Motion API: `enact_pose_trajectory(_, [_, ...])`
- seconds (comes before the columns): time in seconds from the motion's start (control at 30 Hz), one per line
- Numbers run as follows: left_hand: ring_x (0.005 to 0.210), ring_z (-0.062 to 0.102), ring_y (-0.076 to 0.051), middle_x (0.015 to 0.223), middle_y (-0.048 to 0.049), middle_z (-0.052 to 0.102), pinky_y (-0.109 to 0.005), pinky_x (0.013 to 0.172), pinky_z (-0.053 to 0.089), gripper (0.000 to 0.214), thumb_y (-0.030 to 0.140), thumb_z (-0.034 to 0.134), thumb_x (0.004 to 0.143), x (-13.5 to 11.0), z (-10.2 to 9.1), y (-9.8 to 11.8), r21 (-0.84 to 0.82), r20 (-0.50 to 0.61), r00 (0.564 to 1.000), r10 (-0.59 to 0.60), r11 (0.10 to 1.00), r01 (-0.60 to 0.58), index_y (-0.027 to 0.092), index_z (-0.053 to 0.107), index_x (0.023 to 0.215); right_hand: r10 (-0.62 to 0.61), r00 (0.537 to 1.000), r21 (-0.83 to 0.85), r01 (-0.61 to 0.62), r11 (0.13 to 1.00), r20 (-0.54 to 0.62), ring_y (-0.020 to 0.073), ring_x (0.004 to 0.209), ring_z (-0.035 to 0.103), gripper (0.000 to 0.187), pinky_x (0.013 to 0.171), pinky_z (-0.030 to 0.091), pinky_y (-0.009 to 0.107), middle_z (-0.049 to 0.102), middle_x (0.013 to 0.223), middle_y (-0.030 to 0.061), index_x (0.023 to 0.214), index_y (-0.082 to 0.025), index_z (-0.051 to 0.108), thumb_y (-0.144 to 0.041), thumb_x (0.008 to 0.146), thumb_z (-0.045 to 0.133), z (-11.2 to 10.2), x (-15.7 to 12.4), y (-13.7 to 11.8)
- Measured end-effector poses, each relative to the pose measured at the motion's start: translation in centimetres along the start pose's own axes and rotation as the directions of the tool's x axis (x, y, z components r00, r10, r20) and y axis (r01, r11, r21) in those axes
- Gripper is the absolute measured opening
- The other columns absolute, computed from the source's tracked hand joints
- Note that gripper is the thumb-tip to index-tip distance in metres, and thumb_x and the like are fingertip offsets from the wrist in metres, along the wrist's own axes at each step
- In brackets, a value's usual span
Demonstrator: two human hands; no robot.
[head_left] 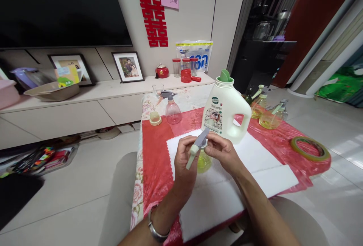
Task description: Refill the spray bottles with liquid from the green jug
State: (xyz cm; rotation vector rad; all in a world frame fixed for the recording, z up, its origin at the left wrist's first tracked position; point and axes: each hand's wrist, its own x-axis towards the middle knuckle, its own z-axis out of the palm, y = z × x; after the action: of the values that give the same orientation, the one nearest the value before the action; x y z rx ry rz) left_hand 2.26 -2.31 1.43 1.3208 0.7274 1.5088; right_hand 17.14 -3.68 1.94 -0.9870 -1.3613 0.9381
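Presently, both hands are occupied with one spray bottle (204,163), which holds yellow liquid and is positioned over the white sheet (210,208) at the near middle of the table. The left hand (185,160) is curled about the left side of the grey trigger head (202,138), whose pale nozzle points near and left; the palm side of this grip is partly hidden. The right hand (225,152) grasps from the right, thumb against the collar and fingers bent behind the head. A metal bracelet (155,228) is worn on the left wrist.

Just beyond the right hand stands a white jug (225,112), upright, with a green cap (224,76) set tilted in its mouth. Farther left, a pink spray bottle (172,114) stands upright, with a cream cap (155,119) near it on the left. On the right side, two more spray bottles (270,122) containing yellow liquid stand near each other, and a roll of tape (310,140) lies flat nearer the right edge. Red film (157,151) covers much of the floral tablecloth (138,189). On the far cabinet (121,89), red-lidded jars (177,68) stand before a printed bag (208,55), with a red pot (162,72) to their left.
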Motion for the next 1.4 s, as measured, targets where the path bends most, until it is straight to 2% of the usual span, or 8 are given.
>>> enact_pose_trajectory(0.17, [0.101, 0.067, -0.022, 0.104, -0.0045, 0.070, -0.035, 0.093, 0.051, 0.026, 0.042, 0.067, 0.091, -0.4, -0.1, -1.0, -0.056, 0.000, 0.993, -0.119, 0.991, 0.119, 0.022, 0.068, 0.107, 0.016, 1.000, 0.043, -0.015, 0.999, -0.017, 0.0142, 0.086, 0.049, 0.039, 0.081, 0.044, 0.028, 0.056, 0.094, 0.0030, 0.109, -0.020, 0.066, -0.044, 0.081, 0.079, 0.2, -0.2, 0.4])
enact_pose_trajectory(0.37, [0.107, 0.067, -0.024, 0.108, -0.0062, 0.073, -0.038, 0.100, 0.050, 0.027, 0.040, 0.060, 0.096, -0.6, 0.0, -1.2, -0.122, 0.065, 0.987, -0.148, 0.980, 0.155, 0.021, 0.071, 0.110, -0.002, 0.996, 0.047, 0.006, 0.999, -0.088, 0.0118, 0.078, 0.043, 0.038, 0.071, 0.038, 0.023, 0.047, 0.082, -0.0002, 0.100, -0.018, 0.065, -0.039, 0.076, 0.083, 0.7, -0.2, -0.3])
enact_pose_trajectory(0.53, [0.110, 0.068, -0.026, 0.114, -0.0082, 0.073, -0.038, 0.099, 0.051, 0.034, 0.042, 0.066, 0.091, -0.8, 0.3, -0.8, -0.153, 0.135, 0.977, -0.166, 0.971, 0.186, 0.020, 0.069, 0.116, -0.037, 0.992, 0.031, 0.041, 0.999, -0.120, 0.0110, 0.079, 0.043, 0.035, 0.071, 0.037, 0.023, 0.051, 0.088, 0.0005, 0.101, -0.018, 0.065, -0.034, 0.075, 0.082, 1.0, -0.2, -0.7])
enact_pose_trajectory(0.77, [0.111, 0.067, -0.025, 0.117, -0.0076, 0.072, -0.038, 0.101, 0.051, 0.045, 0.035, 0.077, 0.080, -0.8, 1.3, -0.1, -0.159, 0.034, 0.984, -0.173, 0.971, 0.176, 0.020, 0.063, 0.121, -0.067, 0.987, 0.016, 0.070, 0.997, -0.145, 0.0104, 0.079, 0.043, 0.031, 0.071, 0.037, 0.022, 0.052, 0.093, 0.0007, 0.096, -0.018, 0.061, -0.030, 0.075, 0.080, 1.0, -0.2, 0.0])
enact_pose_trajectory(0.97, [0.109, 0.068, -0.026, 0.116, -0.0082, 0.072, -0.042, 0.102, 0.050, 0.038, 0.035, 0.074, 0.083, -0.4, 1.3, 0.2, -0.174, 0.048, 0.974, -0.220, 0.959, 0.225, 0.020, 0.065, 0.117, -0.077, 0.991, 0.017, 0.079, 0.997, -0.108, 0.0102, 0.079, 0.043, 0.029, 0.072, 0.037, 0.022, 0.050, 0.092, 0.0005, 0.099, -0.019, 0.061, -0.031, 0.080, 0.079, 0.8, -0.1, -0.2])
enact_pose_trajectory(1.17, [0.113, 0.064, -0.026, 0.116, -0.0067, 0.070, -0.042, 0.103, 0.047, 0.030, 0.039, 0.069, 0.089, -0.7, 1.0, -0.3, -0.133, 0.050, 0.972, -0.229, 0.963, 0.234, 0.021, 0.063, 0.113, -0.072, 0.997, 0.035, 0.071, 0.997, 0.016, 0.0119, 0.083, 0.047, 0.034, 0.075, 0.040, 0.025, 0.056, 0.104, 0.0034, 0.114, -0.022, 0.065, -0.035, 0.085, 0.077, 0.0, -0.3, -0.5])
enact_pose_trajectory(1.27, [0.113, 0.063, -0.026, 0.117, -0.0068, 0.068, -0.042, 0.102, 0.047, 0.031, 0.042, 0.066, 0.091, -0.7, 0.8, -0.5, -0.090, 0.066, 0.972, -0.226, 0.969, 0.231, 0.022, 0.063, 0.115, -0.073, 0.996, 0.040, 0.071, 0.997, 0.055, 0.0149, 0.092, 0.051, 0.031, 0.080, 0.041, 0.027, 0.057, 0.111, 0.0047, 0.120, -0.025, 0.066, -0.039, 0.092, 0.069, -0.3, -0.2, -0.3])
enact_pose_trajectory(1.4, [0.115, 0.060, -0.026, 0.116, -0.0071, 0.066, -0.041, 0.103, 0.045, 0.029, 0.043, 0.062, 0.094, -0.5, 0.6, -0.5, -0.005, 0.071, 0.981, -0.179, 0.984, 0.180, 0.022, 0.065, 0.112, -0.082, 0.995, 0.021, 0.081, 0.996, 0.063, 0.0185, 0.105, 0.052, 0.026, 0.090, 0.041, 0.031, 0.057, 0.113, 0.0054, 0.116, -0.026, 0.071, -0.039, 0.095, 0.065, -0.3, -0.1, -0.2])
